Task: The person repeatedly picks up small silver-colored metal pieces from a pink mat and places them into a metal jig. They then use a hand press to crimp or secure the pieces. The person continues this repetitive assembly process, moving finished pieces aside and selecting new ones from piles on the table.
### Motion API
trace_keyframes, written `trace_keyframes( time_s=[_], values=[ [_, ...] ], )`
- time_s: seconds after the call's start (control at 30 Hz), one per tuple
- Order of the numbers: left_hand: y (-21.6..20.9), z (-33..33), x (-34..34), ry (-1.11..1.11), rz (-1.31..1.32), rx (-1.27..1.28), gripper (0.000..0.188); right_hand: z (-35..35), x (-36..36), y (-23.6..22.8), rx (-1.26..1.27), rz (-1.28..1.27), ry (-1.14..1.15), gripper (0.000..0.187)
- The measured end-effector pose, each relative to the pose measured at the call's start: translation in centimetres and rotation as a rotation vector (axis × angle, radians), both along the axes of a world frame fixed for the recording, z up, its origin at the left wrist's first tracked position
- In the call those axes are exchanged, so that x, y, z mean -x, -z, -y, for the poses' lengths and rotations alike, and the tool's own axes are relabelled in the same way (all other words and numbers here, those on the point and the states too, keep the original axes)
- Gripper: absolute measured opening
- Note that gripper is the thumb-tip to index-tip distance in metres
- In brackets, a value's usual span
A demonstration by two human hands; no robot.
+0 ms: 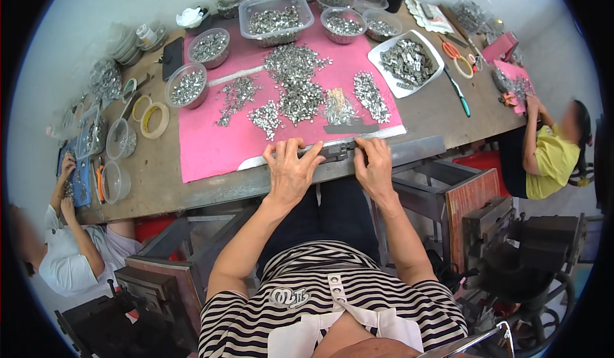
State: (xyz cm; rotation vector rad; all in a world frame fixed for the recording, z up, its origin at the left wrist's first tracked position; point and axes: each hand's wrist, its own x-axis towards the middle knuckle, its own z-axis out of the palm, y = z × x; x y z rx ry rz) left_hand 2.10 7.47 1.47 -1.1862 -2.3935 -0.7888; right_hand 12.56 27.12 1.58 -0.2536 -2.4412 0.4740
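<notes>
At the near edge of the bench lies a narrow dark metal jig (334, 153). My left hand (289, 176) rests at its left part, thumb and index finger closed on it while the other fingers spread over the pink sheet (208, 150). At the right end of the jig, my right hand (376, 166) pinches with thumb and forefinger; any small part between the fingertips is hidden. Just beyond lie a dark flat strip (352, 128), thin metal pins (339, 110), and a large heap of small silvery metal pieces (299, 96). A smaller heap (265, 119) sits beyond my left hand.
Clear plastic tubs (203, 88) of metal pieces line the back, beside a white tray (398, 92). Tape rolls (154, 120) lie left; orange-handled scissors (451, 51) and a green tool (462, 97) lie right. Co-workers sit left (73, 256) and right (551, 160). Machines (521, 249) stand below.
</notes>
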Motion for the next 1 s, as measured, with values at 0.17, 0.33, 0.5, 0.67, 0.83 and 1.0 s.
trace_keyframes(
  time_s=[0.17, 0.33, 0.5, 0.67, 0.83, 1.0],
  values=[
    [0.0, -0.1, 0.1, 0.006, 0.015, -0.019, 0.039, 2.2, -0.5, -0.9, 0.746, -0.107, -0.044, 0.017],
    [0.3, 0.0, -0.4, 0.040, -0.003, -0.089, 0.035, 3.6, -1.9, 0.7, 0.516, -0.214, -0.030, 0.020],
    [1.1, 0.6, -2.7, 0.032, 0.078, -0.172, 0.035, 4.9, -4.5, 2.2, 0.397, -0.200, -0.085, 0.025],
    [0.9, -0.9, -2.8, -0.085, 0.083, -0.190, 0.033, 7.2, -3.9, 2.0, 0.138, -0.073, -0.078, 0.068],
    [0.6, -0.7, -2.8, -0.101, 0.094, -0.191, 0.035, 5.7, -3.7, -0.1, 0.067, -0.037, -0.114, 0.069],
    [-1.6, 0.7, -0.5, -0.043, 0.181, -0.191, 0.025, -1.9, 2.7, -3.7, 0.138, -0.097, -0.155, 0.027]
  ],
)
